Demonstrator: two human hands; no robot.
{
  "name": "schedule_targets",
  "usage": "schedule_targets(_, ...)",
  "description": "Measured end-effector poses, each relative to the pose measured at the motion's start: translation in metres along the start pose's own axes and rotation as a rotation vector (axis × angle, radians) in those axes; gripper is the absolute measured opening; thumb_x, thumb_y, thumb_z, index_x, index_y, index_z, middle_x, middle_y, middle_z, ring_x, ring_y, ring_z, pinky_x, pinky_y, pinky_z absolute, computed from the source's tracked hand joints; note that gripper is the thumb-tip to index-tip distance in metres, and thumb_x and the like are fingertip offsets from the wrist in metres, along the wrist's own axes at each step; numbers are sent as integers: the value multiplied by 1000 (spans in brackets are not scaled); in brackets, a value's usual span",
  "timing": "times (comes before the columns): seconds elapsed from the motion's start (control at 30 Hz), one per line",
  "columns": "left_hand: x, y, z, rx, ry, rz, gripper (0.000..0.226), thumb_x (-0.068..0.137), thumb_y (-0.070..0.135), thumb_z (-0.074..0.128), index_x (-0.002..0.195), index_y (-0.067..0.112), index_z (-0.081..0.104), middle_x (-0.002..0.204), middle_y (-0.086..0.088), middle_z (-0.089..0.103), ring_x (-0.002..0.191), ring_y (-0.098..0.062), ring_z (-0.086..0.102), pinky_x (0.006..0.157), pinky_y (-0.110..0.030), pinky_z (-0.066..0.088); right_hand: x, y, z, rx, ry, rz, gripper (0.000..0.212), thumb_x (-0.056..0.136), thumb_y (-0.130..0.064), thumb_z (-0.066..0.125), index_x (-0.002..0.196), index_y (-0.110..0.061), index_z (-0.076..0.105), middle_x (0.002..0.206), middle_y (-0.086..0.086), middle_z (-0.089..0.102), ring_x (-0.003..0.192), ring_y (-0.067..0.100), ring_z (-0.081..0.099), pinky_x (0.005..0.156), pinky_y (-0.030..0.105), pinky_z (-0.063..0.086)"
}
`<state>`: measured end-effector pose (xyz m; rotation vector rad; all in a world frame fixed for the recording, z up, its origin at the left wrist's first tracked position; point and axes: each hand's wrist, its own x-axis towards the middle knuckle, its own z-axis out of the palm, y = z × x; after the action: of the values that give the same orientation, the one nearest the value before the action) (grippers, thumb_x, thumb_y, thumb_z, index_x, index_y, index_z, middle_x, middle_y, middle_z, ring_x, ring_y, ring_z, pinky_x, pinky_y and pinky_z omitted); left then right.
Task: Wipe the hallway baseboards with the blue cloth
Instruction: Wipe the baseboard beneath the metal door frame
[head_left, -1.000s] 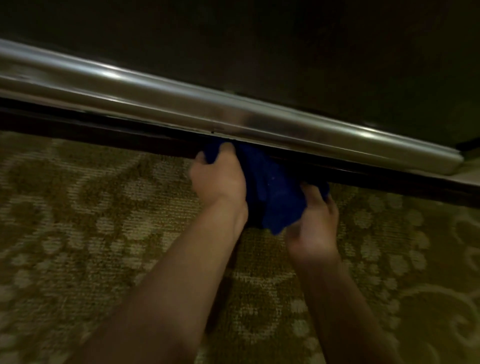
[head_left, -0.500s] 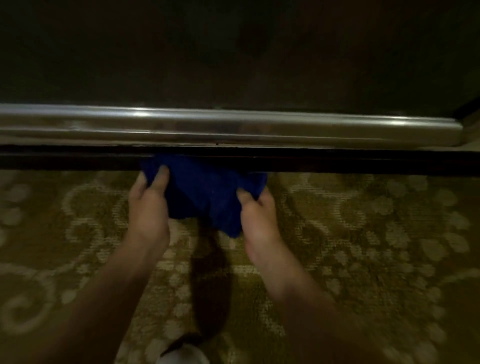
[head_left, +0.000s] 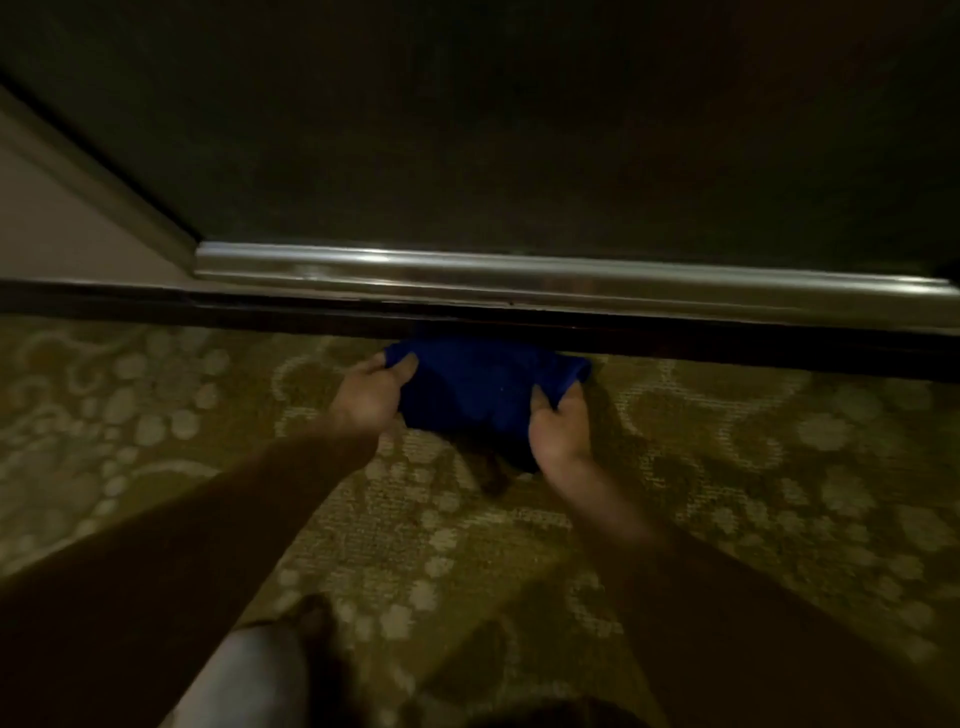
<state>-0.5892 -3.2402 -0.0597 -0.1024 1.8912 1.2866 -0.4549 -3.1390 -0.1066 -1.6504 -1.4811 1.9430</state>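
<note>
A dark blue cloth (head_left: 478, 384) is stretched between both hands, its upper edge against the dark baseboard strip (head_left: 260, 312) that runs across the view. My left hand (head_left: 371, 395) pinches the cloth's left corner. My right hand (head_left: 558, 434) grips its right side. The cloth's lower part hangs down over the carpet. Above the dark strip runs a shiny metal rail (head_left: 519, 278) at the foot of a dark panel.
Patterned olive and cream carpet (head_left: 727, 441) covers the floor. A pale wall and frame (head_left: 62, 218) meet the dark panel at the left. A light trouser knee (head_left: 249, 675) shows at the bottom edge.
Both hands have slid the cloth leftward along the baseboard, toward the rail's left end and the pale frame now in view. The hands are spread a little wider on the cloth.
</note>
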Motion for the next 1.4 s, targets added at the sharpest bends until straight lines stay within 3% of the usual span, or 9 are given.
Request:
schedule_targets(0.1,9,-2,-12,46,-56,50,18,101,19,50,113,16,63,113,-3,67,97,-16,66,83,-26,52,-4,7,3,-39,-6,-73,48,102,-24,41,147,-13,28,134,-4,48,124,14,47,103,24,33)
schedule_targets(0.2,27,-30,-25,37,-163,21,23,100,24,52,117,17,66,127,-2,65,118,-20,61,103,-35,46,-2,28,11,-204,117,-259,13,102,-24,40,112,-17,42,97,-7,51,89,11,54,77,17,37)
schedule_targets(0.3,39,-44,-37,-61,-221,27,26,99,23,51,118,14,67,111,5,74,100,-8,71,81,-20,56,2,48,29,-419,347,-416,14,101,-26,39,93,-15,37,75,-1,46,64,10,47,62,26,35)
schedule_targets(0.47,54,-42,-43,-150,-342,33,18,100,20,51,107,18,68,87,14,77,80,0,73,60,-12,54,11,50,49,-578,548,-439,19,99,-31,38,93,-13,41,84,7,54,75,23,55,66,35,44)
schedule_targets(0.67,67,-43,-43,-209,-302,-8,15,98,25,56,101,23,70,92,12,77,86,-5,73,79,-25,59,12,53,61,-759,638,-432,24,95,-13,44,115,1,47,110,17,56,96,32,56,79,36,44)
schedule_targets(0.87,67,-42,-43,-206,-324,0,17,98,25,57,87,24,69,78,16,76,74,2,71,74,-23,56,12,56,61,-754,659,-454,30,91,-20,36,109,2,46,102,17,55,87,30,56,72,33,41)
schedule_targets(1.07,60,-40,-44,-250,-326,-6,15,97,29,57,96,26,72,99,10,76,94,-9,72,84,-28,55,10,54,63,-758,684,-432,15,96,-13,45,102,0,47,87,4,46,78,27,55,66,31,37)
schedule_targets(1.23,48,-26,-58,-327,-353,9,19,98,32,55,109,25,69,107,4,75,96,-12,72,85,-29,57,-8,8,74,-330,576,-364,37,98,-20,43,131,-5,47,117,9,59,108,26,59,90,37,48)
schedule_targets(1.4,58,-14,-79,-274,-246,116,12,98,32,55,100,27,66,111,0,70,102,-16,67,96,-34,52,-26,-56,109,271,504,-268,12,96,-16,49,91,-24,56,95,2,63,87,19,62,81,38,52)
